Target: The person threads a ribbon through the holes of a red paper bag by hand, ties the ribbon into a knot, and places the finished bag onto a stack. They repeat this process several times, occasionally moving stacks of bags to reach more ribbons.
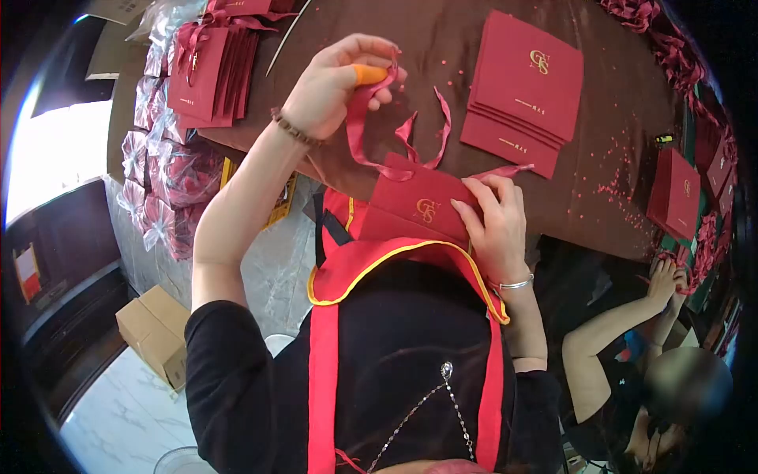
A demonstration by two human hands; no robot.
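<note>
Maroon gift bag (422, 201), ribbon (349, 130), flat stack (525, 79) beyond, paper scraps (612, 189)

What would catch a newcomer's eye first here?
A dark red paper bag with a gold logo stands out first, gripped by the right hand at the near edge of the brown table. Above it the left hand, wearing an orange fingertip cover, holds up a red ribbon. A stack of matching bags lies to the right.
</note>
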